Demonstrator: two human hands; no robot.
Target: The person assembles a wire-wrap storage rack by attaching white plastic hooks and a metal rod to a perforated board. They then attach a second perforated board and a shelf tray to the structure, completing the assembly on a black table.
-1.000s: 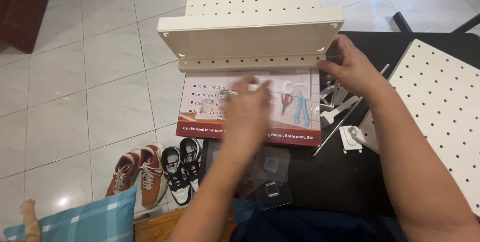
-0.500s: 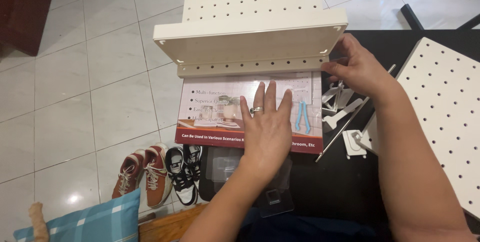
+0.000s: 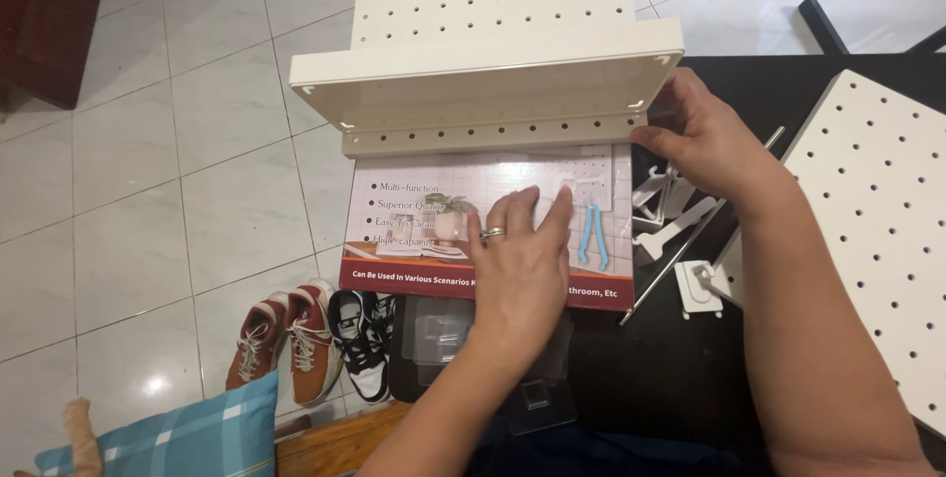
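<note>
My left hand, with a ring on one finger, lies flat with its fingers stretched out on a printed product box on the black table. My right hand grips the right end of a cream plastic pegboard shelf unit, which stands at the far edge of the box. Whether the left fingertips pinch a small clear piece, I cannot tell.
Small white plastic hooks and brackets and a thin metal rod lie right of the box. A white pegboard panel is at the right. Clear adhesive hook plates sit near me. Shoes and a blue plaid cushion are on the tiled floor.
My left hand moved forward from the clear plates onto the box and spread flat. The right hand stayed on the shelf unit's end.
</note>
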